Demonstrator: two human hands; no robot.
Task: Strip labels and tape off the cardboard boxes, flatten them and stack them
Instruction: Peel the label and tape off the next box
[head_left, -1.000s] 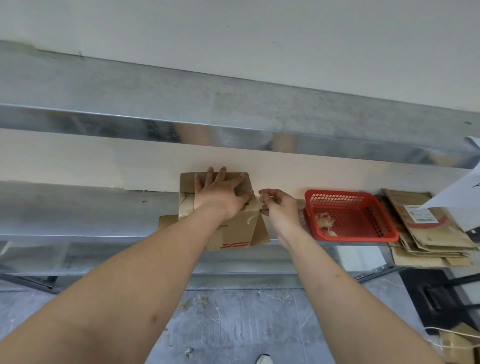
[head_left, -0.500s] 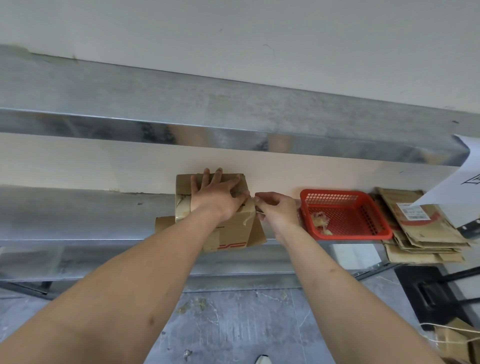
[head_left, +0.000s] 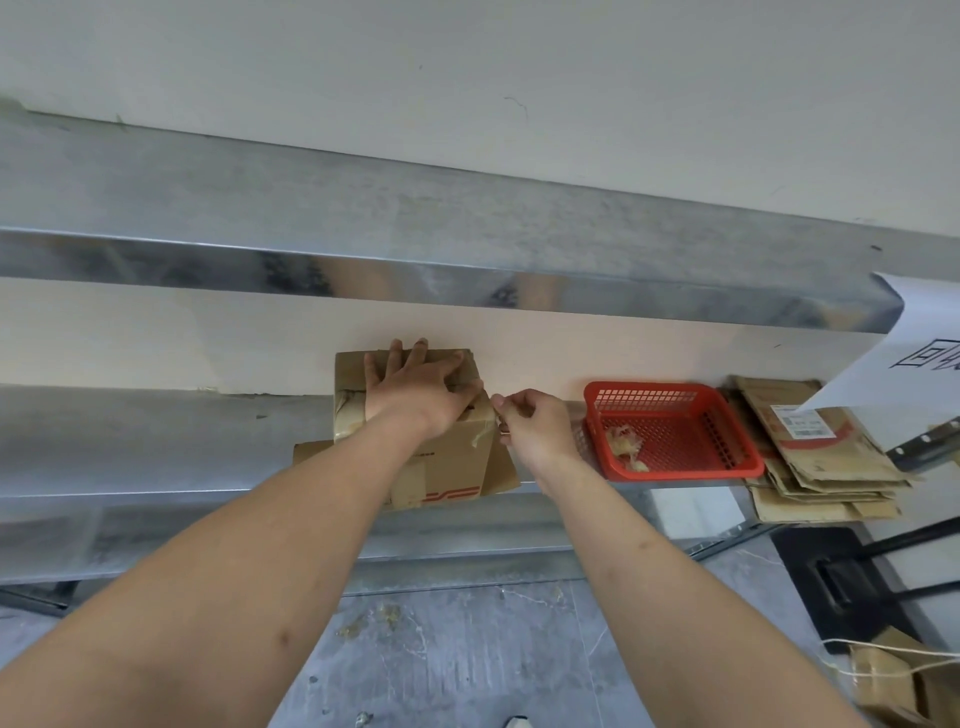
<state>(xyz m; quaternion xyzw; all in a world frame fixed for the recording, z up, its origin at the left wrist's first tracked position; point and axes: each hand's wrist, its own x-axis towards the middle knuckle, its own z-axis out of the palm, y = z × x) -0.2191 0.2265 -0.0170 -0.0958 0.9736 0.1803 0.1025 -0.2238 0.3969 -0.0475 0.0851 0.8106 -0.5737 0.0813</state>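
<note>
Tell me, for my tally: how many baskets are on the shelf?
1: the red basket sits right of the box, left of the flat stack. Others may lie out of view.

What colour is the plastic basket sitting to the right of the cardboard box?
Red, with a perforated mesh pattern; the plastic basket shows in the head view.

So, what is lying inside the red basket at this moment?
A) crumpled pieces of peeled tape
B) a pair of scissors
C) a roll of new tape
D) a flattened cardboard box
A: the red basket holds only a few pale, crumpled scraps of tape on its mesh floor, while the flattened cardboard lies stacked outside it, to its right.
</note>
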